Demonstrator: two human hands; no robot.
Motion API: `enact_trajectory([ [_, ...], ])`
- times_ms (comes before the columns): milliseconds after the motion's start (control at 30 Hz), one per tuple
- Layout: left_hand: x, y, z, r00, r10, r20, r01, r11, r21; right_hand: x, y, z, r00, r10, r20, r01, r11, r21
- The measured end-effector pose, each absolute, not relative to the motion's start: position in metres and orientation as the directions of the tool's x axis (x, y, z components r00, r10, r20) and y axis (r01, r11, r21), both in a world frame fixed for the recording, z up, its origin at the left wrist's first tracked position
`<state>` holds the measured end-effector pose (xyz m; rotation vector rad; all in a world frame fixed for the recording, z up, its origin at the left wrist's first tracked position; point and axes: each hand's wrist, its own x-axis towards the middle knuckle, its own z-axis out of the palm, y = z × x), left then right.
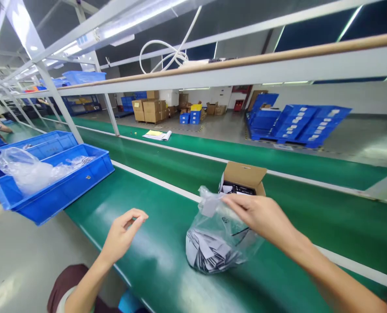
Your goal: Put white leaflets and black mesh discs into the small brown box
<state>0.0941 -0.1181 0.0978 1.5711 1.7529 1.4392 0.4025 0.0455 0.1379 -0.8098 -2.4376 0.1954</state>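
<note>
Head view, right hand (pixel 261 217) pinching plastic bag (pixel 213 248), left hand (pixel 123 234) loosely curled

Green belt (pixel 154 261) carries clear bag (pixel 213 248) w/ cardboard box (pixel 245 174) just behind, papers (pixel 157 135) on far lane

Blue bin (pixel 66 188), papers (pixel 157 135), stacked crates (pixel 297 124)

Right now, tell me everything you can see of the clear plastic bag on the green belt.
The plastic bag is clear, thin and crinkled, with faint dark print on its side. It sits upright on the green belt, its bottom bulging with folded black-and-white leaflets. Its top is gathered and pinched by the right hand. An open cardboard box stands just behind it; whether they touch is unclear.
</note>
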Motion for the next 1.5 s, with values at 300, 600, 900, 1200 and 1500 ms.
enact_trajectory([
  [300,0.019,-0.216,0.056,-0.608,0.755,0.245,0.396,0.021,0.918,0.379,0.028,0.195,-0.6,0.648,0.468,0.631,0.744,-0.221],
  [600,0.042,-0.183,0.018,-0.335,0.933,0.13,0.267,-0.038,0.963,0.38,0.018,0.218,-0.512,0.73,0.454,0.764,0.628,-0.148],
  [900,0.137,-0.109,-0.024,0.136,0.978,-0.156,-0.122,0.173,0.977,0.382,0.006,0.228,-0.337,0.726,0.599,0.705,0.617,-0.351],
  [1200,0.188,-0.081,-0.013,0.306,0.932,-0.194,-0.774,0.362,0.52,0.374,0.013,0.216,-0.322,0.803,0.502,0.627,0.578,-0.522],
  [1500,0.192,-0.067,0.018,0.164,0.973,0.162,-0.516,-0.056,0.855,0.355,0.021,0.193,-0.484,0.802,0.349,0.567,0.591,-0.573],
])
